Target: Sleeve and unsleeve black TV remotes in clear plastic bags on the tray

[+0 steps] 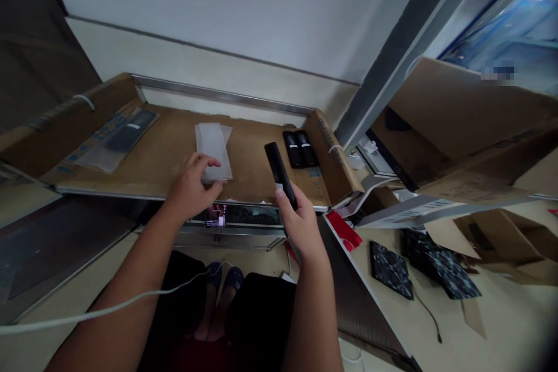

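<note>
My right hand [300,224] grips the lower end of a slim black device shaped like a remote control [279,170], tilted up over the tray, a small white label beside my thumb. My left hand [194,183] is at the near end of a stack of translucent plastic sleeves [213,148]. Its thumb and index finger are apart with a gap between them; whether a fingertip touches the top sleeve I cannot tell. Two similar black devices with white labels [300,149] lie side by side at the tray's right. On the left, another dark device lies inside a clear sleeve [124,136].
The work surface is a cardboard-lined tray [174,122] with raised sides. Below its front edge a lit phone screen [216,215] shows. An open cardboard box [475,128] stands to the right, patterned black packages [391,269] below. A white cable [131,300] crosses my left forearm.
</note>
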Demonstrator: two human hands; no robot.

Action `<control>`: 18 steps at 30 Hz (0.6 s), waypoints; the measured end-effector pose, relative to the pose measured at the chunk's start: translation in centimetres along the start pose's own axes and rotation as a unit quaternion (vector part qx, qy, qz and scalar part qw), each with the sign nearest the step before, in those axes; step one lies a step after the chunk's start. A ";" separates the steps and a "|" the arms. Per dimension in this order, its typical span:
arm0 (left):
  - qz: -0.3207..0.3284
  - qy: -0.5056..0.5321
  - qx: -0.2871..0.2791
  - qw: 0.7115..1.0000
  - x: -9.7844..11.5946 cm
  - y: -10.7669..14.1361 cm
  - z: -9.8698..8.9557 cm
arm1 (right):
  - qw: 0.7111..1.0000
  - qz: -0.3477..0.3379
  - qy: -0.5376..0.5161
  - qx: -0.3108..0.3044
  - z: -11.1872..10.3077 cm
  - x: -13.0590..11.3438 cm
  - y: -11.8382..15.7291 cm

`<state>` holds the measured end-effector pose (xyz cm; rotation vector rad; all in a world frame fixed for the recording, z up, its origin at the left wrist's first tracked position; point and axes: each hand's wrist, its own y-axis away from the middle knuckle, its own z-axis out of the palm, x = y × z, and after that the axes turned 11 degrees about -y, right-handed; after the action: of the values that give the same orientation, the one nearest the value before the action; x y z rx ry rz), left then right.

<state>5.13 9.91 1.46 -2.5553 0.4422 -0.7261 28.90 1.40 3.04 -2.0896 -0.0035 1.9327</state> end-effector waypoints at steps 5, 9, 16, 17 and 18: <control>-0.002 0.004 -0.033 0.999 -0.5 -0.1 -0.1 | 0.996 -0.002 0.065 -0.061 -0.5 -0.6 0.4; 0.013 -0.036 -0.050 0.998 -0.4 -0.2 0.1 | 0.990 0.001 0.110 -0.090 -1.0 -0.7 0.4; 0.027 -0.049 -0.042 0.998 -0.4 -0.1 0.7 | 0.977 -0.025 0.190 -0.097 -1.2 -1.1 0.5; 0.024 -0.046 -0.040 0.998 -0.5 -0.1 0.7 | 0.973 -0.029 0.204 -0.101 -1.2 -1.2 0.5; 0.020 -0.040 -0.037 0.998 -0.5 -0.1 0.7 | 0.970 -0.031 0.215 -0.107 -1.2 -1.3 0.6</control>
<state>5.14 10.42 0.79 -2.6259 0.5019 -0.5997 29.80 0.37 4.24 -2.5763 -0.1900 1.4619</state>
